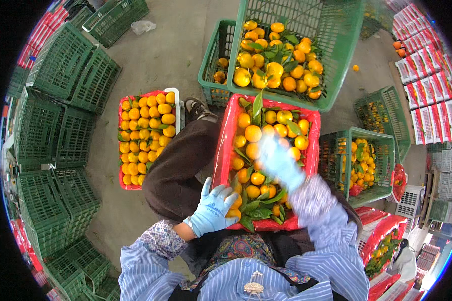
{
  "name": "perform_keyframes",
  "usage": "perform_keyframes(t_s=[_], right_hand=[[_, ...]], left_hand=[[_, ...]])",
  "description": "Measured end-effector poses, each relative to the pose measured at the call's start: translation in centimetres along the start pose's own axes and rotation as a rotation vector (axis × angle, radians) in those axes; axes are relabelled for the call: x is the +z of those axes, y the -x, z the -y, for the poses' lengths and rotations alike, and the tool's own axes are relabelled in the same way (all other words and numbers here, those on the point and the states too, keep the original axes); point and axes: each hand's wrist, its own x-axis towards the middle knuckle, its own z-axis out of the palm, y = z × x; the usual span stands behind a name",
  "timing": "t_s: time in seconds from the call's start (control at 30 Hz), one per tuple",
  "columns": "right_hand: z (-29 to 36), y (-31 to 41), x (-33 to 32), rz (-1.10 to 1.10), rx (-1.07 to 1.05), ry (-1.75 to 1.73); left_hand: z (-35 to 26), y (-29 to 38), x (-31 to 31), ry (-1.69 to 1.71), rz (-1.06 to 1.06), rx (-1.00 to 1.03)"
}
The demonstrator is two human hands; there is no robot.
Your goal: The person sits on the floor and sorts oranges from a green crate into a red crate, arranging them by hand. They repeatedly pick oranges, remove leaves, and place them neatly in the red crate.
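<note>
Before me is a crate lined with red plastic film (pixel 312 150), holding orange mandarins (pixel 253 133) and green leaves (pixel 258 214). Both my hands wear light-blue gloves. At the crate's near left corner, my left hand (pixel 213 209) lies palm down with fingers apart, its fingertips against mandarins there. My right hand (pixel 280 161) is motion-blurred over the middle of the fruit, so whether it grips one is hidden. Just beyond stands a large green plastic crate (pixel 337 75), tilted towards me, with loose leafy mandarins (pixel 275 69) inside.
Left of my knee, a red-lined crate (pixel 121 150) holds mandarins in neat rows. Stacked green crates (pixel 41 131) line the left side. Another green crate of mandarins (pixel 388 161) stands right, near stacked red-and-white boxes (pixel 425 90). One loose mandarin (pixel 356 68) lies on the floor.
</note>
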Motion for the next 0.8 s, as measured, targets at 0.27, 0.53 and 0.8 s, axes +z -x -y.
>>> perform_keyframes(t_s=[0.27,0.53,0.8], right_hand=[[-11.2,-13.1,-7.9,-0.432,0.276,0.129],[6.3,5.2,3.0,-0.213,0.277,-0.58],[7.1,6.8,7.1,-0.186,0.316,-0.47]], left_hand=[[-0.2,0.5,-0.5,-0.015,0.11,-0.045],[-0.3,0.7,0.0,0.017,0.04,-0.052],[0.8,-0.9,0.2,0.112,-0.291,-0.062]])
